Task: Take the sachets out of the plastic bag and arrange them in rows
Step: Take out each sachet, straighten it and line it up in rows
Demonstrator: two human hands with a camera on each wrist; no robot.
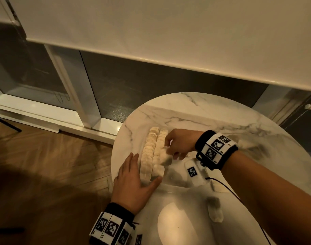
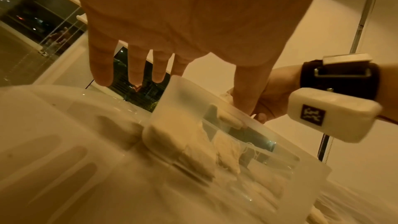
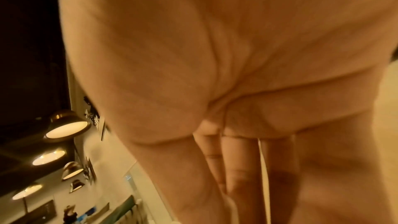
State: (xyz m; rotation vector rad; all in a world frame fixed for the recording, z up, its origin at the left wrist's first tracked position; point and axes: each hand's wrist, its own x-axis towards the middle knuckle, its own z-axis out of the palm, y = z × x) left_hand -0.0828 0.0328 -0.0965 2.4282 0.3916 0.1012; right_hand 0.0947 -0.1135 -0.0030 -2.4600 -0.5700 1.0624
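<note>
While left hand [image 1: 131, 181] lies flat, right hand [image 1: 179, 144] pinches pale sachets [image 1: 154, 152], two rows

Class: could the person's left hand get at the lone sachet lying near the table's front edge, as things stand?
Probably yes. The left hand lies flat and holds nothing, beside the rows. The lone sachet sits apart on the table, uncovered; only the right forearm passes close by.

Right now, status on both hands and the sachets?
Left hand flat, bracing the sachet rows. Right hand pinching a sachet at the right row. One loose sachet nearby.
</note>
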